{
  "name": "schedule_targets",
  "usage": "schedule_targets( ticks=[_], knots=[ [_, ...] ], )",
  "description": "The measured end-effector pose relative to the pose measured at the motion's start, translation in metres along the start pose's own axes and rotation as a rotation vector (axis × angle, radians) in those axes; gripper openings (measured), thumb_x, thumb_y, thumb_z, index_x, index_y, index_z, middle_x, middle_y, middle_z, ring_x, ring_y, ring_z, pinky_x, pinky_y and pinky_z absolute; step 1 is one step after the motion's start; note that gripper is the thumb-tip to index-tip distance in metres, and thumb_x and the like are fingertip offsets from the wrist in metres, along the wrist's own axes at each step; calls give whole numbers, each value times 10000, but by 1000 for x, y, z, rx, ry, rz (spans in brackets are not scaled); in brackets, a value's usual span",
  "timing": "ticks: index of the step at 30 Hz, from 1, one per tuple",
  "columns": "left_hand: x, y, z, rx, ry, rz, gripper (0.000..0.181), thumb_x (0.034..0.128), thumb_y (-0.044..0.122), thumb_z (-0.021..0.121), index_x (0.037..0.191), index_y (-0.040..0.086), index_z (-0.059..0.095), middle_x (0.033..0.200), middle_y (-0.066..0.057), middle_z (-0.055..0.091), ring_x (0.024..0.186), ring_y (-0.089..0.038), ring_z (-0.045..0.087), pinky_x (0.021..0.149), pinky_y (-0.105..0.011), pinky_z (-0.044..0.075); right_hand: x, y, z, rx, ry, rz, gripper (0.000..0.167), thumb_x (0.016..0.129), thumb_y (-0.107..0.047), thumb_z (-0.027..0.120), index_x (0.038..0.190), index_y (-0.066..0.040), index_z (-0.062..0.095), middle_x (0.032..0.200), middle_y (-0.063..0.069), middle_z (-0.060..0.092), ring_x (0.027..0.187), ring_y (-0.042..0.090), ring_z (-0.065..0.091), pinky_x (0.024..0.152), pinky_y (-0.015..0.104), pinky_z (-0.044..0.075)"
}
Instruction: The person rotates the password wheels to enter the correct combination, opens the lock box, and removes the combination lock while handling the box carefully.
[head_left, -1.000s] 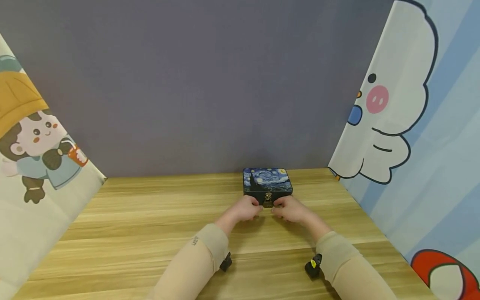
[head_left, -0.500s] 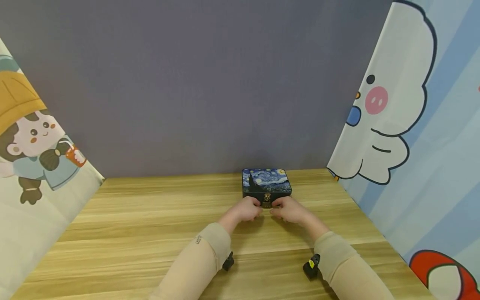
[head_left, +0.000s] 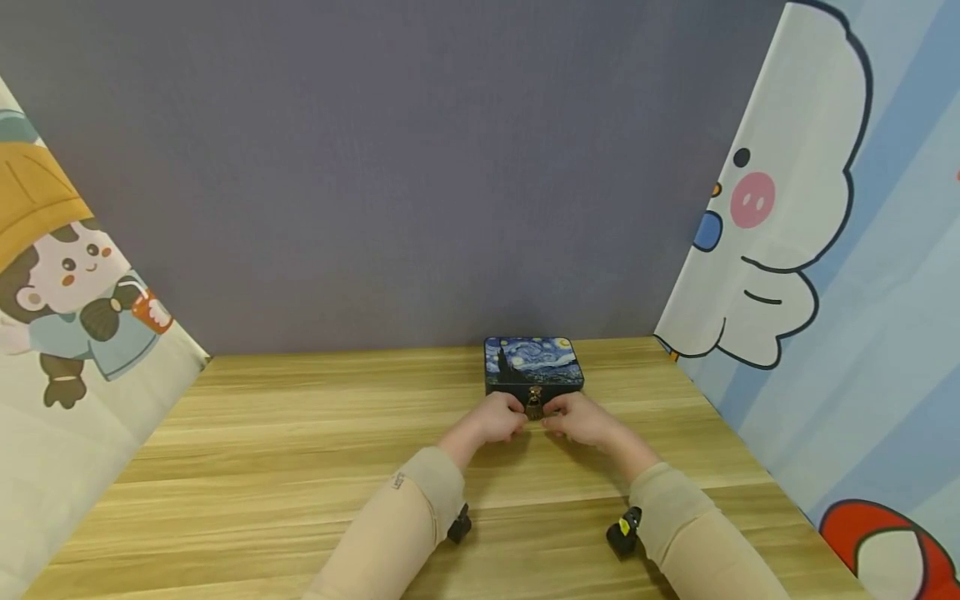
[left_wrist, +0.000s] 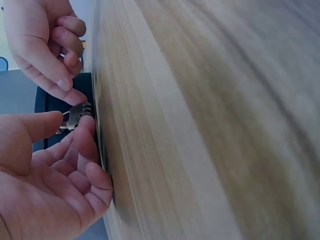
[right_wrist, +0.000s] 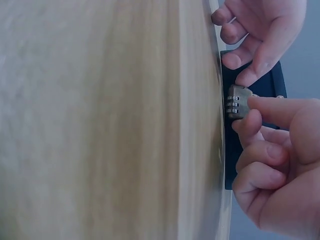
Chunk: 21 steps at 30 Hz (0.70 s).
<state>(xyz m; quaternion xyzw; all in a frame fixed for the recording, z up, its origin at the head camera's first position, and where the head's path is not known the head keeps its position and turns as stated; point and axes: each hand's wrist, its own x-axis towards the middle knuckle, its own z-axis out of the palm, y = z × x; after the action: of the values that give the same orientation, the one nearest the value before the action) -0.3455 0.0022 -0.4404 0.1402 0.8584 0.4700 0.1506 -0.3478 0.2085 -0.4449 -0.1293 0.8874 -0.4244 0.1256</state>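
A small brass-coloured combination padlock (right_wrist: pixel 240 101) with number dials hangs at the front clasp of a dark box (head_left: pixel 534 362), whose lid bears a blue starry-night picture. My left hand (head_left: pixel 497 417) is at the padlock's left side, thumb and index finger at its body. From the other side my right hand (head_left: pixel 581 419) pinches the padlock, with the thumb (right_wrist: pixel 272 107) on its face and the index finger at its edge. In the left wrist view the padlock (left_wrist: pixel 77 116) sits between both hands' fingertips, its dials toward the table. The box lid is closed.
The box stands on a wood-grain table (head_left: pixel 315 433), close to a grey back panel (head_left: pixel 337 183). Cartoon-printed side panels (head_left: pixel 870 333) rise at left and right. A dark wrist camera (head_left: pixel 624 533) sits at the right cuff, another (head_left: pixel 459 525) at the left.
The padlock's lower end has tipped slightly outward from the box front, toward me. My left fingertips have come a little nearer to it; the right hand and the box hold almost the same place.
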Motion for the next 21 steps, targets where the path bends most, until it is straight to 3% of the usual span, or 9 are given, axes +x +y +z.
schedule_targets(
  ticks=[7,10,21],
  knots=[
    [0,0,1,-35,39,30,119,1010,77,598,1034,-24,657,875,-154,701,567,-165,566,539,-272,456,2,5,-2,70,-18,49,333,997,-108,605,1291,49,628,741,57,614,507,114,397,461,266,315],
    [1,-1,3,-51,49,34,131,1027,87,584,962,-5,651,874,-178,699,547,-151,542,520,-263,440,0,5,-3,136,-45,66,319,1038,-107,543,1304,56,609,743,53,592,487,94,343,439,246,276],
    [5,-1,6,-82,50,11,174,1061,147,556,972,27,644,831,-114,682,554,-150,531,546,-280,462,-3,6,-6,260,-88,77,309,1066,-126,513,1285,73,603,776,52,553,472,68,288,431,228,255]
  ],
)
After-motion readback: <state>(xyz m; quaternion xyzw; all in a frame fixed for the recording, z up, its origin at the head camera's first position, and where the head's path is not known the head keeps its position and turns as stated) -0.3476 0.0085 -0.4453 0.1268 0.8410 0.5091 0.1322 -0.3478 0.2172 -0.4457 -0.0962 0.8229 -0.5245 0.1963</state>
